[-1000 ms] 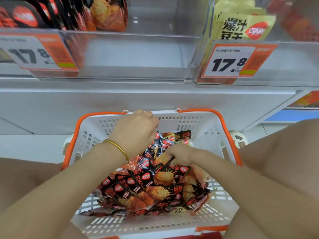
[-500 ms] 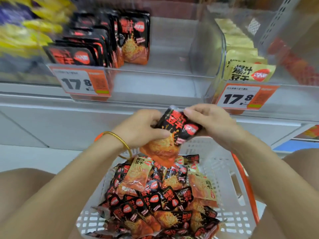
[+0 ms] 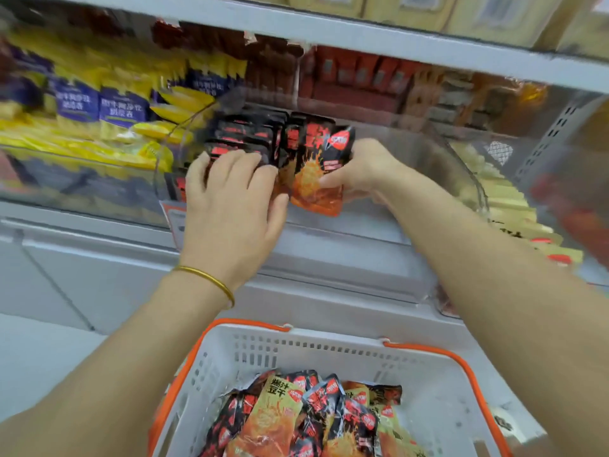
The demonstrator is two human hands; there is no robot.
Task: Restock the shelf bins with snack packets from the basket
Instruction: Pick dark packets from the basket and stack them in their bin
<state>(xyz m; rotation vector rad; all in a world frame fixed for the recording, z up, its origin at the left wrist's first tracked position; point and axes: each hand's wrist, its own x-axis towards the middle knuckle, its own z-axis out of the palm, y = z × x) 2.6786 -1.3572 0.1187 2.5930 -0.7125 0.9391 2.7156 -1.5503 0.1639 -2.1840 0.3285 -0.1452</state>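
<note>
Right hand: the right hand [image 3: 357,168] grips a black-and-orange snack packet [image 3: 316,173] by its right edge, thumb on the printed front, remaining fingers behind it.
Left hand: the left hand [image 3: 230,196] lies flat, fingers spread and closed on nothing, pressed against the row of packets [image 3: 244,136] already standing in the clear bin [image 3: 454,153].
Purpose of left hand: judged to push the standing row back and to the left within the clear bin, so that it stays upright and a gap stays open at its right end.
Purpose of right-hand grip: the edge hold keeps the snack packet upright with its print facing outward, matching the row of packets.
Packet position: inside the clear bin, at the right end of the row of packets, touching the left hand's thumb side; its lower edge appears to sit at the bin's front wall, contact with the bin floor not discernible.
Basket: the basket [image 3: 438,387] sits below the clear bin, near the person, with many matching packets inside.
Neighbouring stock: yellow packets [image 3: 514,209] occupy the compartment right of the clear bin.
Step status: insertion under way; release not yet made.
</note>
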